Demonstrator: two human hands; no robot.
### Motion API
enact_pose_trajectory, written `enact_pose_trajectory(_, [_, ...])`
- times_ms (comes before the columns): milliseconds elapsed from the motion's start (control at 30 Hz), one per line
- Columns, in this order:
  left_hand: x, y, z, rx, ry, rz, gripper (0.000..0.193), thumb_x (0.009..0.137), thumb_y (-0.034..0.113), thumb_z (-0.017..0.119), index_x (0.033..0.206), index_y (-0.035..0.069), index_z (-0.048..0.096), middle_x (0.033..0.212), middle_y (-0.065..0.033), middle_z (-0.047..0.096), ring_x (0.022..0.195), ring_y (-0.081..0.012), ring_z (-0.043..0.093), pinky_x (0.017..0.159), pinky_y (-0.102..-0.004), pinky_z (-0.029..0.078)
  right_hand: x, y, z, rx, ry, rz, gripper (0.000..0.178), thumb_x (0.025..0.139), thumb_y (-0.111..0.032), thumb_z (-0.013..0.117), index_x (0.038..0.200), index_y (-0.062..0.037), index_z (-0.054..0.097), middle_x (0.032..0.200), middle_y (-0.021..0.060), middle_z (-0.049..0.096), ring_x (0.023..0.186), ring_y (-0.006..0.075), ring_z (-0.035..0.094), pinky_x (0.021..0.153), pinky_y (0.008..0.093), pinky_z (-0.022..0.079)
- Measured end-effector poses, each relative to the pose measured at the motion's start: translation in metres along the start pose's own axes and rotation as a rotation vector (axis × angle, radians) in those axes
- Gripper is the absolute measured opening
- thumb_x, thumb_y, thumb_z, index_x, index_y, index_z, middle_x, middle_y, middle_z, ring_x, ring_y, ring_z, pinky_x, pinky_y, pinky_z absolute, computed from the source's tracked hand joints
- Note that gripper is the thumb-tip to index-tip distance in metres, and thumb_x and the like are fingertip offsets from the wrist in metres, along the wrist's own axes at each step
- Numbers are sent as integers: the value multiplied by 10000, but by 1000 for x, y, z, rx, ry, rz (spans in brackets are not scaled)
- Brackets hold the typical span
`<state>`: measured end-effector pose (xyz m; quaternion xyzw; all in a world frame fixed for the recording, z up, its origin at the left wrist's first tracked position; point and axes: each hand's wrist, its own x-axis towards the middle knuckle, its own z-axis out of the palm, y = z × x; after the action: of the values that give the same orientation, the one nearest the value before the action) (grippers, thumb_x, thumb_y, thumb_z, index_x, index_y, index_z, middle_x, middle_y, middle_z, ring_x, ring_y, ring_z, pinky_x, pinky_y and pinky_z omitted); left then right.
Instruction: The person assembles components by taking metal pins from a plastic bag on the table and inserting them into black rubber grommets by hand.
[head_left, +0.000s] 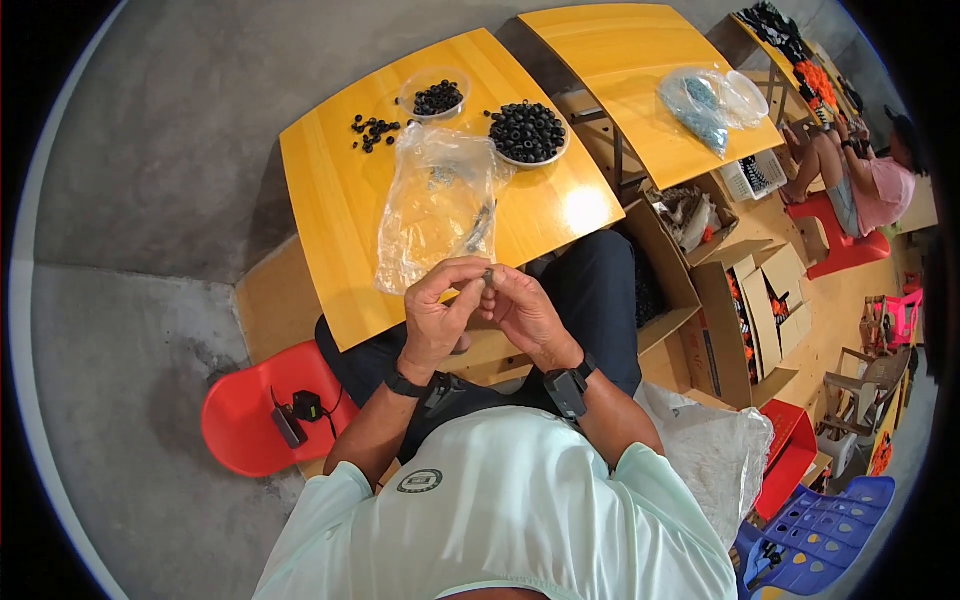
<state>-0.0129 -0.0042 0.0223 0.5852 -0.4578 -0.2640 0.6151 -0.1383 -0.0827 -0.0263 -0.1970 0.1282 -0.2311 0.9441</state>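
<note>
measured from the joined hands, a red plastic stool (pixel 233 425) sits at eight o'clock with small black devices (pixel 297 415) on it. a yellow wood-grained table (pixel 330 205) spreads ahead; at eleven o'clock loose black beads (pixel 373 134) are scattered on it, and toward twelve a crumpled clear plastic bag (pixel 425 235) lies just beyond the left hand (pixel 432 312), with a round translucent tub (pixel 413 84) of black beads past it. the left hand's thumb and fingertips meet the right's, both pinched on a tiny dark-grey piece (pixel 488 277) near the table's close edge. the right hand (pixel 528 312) is bent inward. between twelve and one stands a heaped white round bowl (pixel 545 162) of black beads; at three, an open brown cardboard box (pixel 668 325).
</note>
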Motion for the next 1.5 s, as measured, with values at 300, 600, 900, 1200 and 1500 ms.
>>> enact_pose_trajectory(300, [67,-61,-97,198,8,-310,139,906,110,667,943,-12,724,774,-11,683,684,-74,619,634,-230,502,-5,-24,-27,22,57,-49,156,984,-228,617,991,-73,609,830,10,522,786,128,486,696,271,423])
enact_pose_trajectory(600, [206,-154,-222,888,191,-181,212,815,172,693,974,41,741,819,-140,724,758,-260,707,706,-353,545,-8,-52,-60,-60,146,-132,196,975,-256,623,946,-67,580,827,2,498,772,113,474,676,261,415])
enact_pose_trajectory(900, [250,-202,-219,1170,81,-24,230,830,144,670,1024,35,729,931,-167,719,902,-338,689,797,-431,543,-8,-56,-69,-64,206,-148,224,970,-281,628,929,-67,578,811,-4,494,759,117,471,663,261,418])
enact_pose_trajectory(1200, [239,-202,-221,1122,158,-61,118,814,91,640,810,-15,692,772,-227,686,713,-349,693,651,-419,545,9,-47,-41,9,148,-80,185,973,-242,619,958,-61,588,825,7,476,764,121,443,689,268,396])
enact_pose_trajectory(1500, [59,-1,-53,-148,-86,-354,116,896,20,679,999,-32,677,844,-24,667,640,-86,611,584,-217,497,8,-31,-7,-9,-22,-18,219,985,-267,628,1008,-49,623,831,9,549,760,109,501,707,262,435])
